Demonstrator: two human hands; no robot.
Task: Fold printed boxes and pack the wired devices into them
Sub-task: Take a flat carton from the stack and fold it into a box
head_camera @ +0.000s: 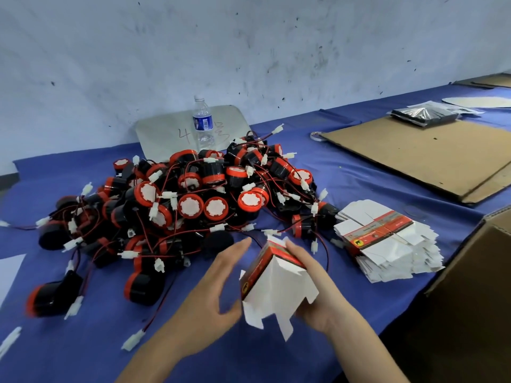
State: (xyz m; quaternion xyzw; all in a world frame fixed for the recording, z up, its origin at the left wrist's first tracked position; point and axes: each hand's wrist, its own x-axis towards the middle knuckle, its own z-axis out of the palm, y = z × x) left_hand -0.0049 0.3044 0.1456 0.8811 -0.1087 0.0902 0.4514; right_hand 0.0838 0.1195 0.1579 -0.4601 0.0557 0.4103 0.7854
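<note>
Over a table covered in blue cloth (pixel 359 183), the right hand (pixel 312 288) grips a half-folded red and white printed cardboard box (pixel 265 283) with fingers curled round its right side, its white flaps hanging open below. The left hand (pixel 210 294) is spread open just left of the box, fingers straight and holding nothing. Behind lies a heap of black and red round wired devices (pixel 179 205) with white plugs, and a stack of flat printed boxes (pixel 387 244) sits to the right.
</note>
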